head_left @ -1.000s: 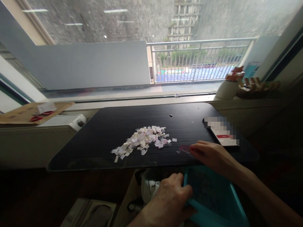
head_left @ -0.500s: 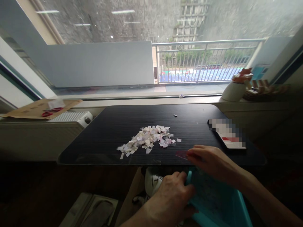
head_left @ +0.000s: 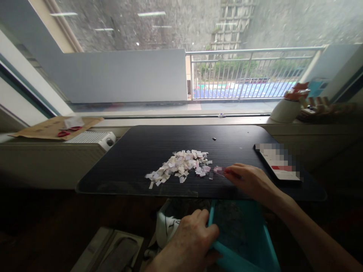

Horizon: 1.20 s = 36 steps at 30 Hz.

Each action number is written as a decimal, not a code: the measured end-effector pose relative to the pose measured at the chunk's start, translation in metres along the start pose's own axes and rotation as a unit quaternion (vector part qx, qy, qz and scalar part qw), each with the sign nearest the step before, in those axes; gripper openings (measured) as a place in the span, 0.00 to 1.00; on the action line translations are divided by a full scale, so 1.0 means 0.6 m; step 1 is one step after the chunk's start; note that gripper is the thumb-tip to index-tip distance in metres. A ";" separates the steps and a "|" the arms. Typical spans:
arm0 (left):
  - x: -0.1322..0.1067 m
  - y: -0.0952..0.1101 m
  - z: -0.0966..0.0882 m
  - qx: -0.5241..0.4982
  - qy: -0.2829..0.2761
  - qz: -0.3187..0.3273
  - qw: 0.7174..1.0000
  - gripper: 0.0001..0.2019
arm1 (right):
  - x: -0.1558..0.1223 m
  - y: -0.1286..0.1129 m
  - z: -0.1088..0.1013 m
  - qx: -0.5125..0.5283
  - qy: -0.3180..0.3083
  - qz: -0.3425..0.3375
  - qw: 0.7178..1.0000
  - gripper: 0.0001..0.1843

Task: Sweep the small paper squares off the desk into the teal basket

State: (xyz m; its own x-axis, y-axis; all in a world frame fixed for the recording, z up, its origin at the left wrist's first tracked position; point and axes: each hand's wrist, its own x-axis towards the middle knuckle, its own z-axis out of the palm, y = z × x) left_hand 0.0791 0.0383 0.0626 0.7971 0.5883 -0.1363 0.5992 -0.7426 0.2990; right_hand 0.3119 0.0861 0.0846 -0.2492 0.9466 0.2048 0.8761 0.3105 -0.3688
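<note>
A pile of small white and pink paper scraps (head_left: 181, 167) lies in the middle of a black table (head_left: 136, 158). My right hand (head_left: 249, 180) rests on the table just right of the pile, fingers pinched on a small pink card (head_left: 219, 170) whose edge touches the nearest scraps. My left hand (head_left: 190, 241) is below the table's front edge, closed on the rim of a teal plastic bin (head_left: 241, 238) held under that edge.
A flat white and red box (head_left: 279, 162) lies at the table's right end. A white radiator (head_left: 90, 138) and cardboard with red scissors (head_left: 64, 128) stand to the left. A white pot (head_left: 286, 109) sits on the windowsill. A white bag (head_left: 167, 226) lies under the table.
My right hand has slid the pink card leftward and away from the front edge, up to the pile. The left hand keeps its hold on the teal bin.
</note>
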 end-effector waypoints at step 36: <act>-0.068 -0.054 0.047 -0.042 0.121 -0.018 0.992 0.11 | -0.034 -0.004 -0.020 0.099 -0.062 0.065 0.991 0.18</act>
State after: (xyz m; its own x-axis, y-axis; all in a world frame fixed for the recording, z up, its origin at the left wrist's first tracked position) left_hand 0.0290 0.0294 0.0320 0.7282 0.6808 0.0787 0.6102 -0.6963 0.3778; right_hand 0.3198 0.0650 0.0925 -0.1994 0.9793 0.0345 0.8092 0.1844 -0.5579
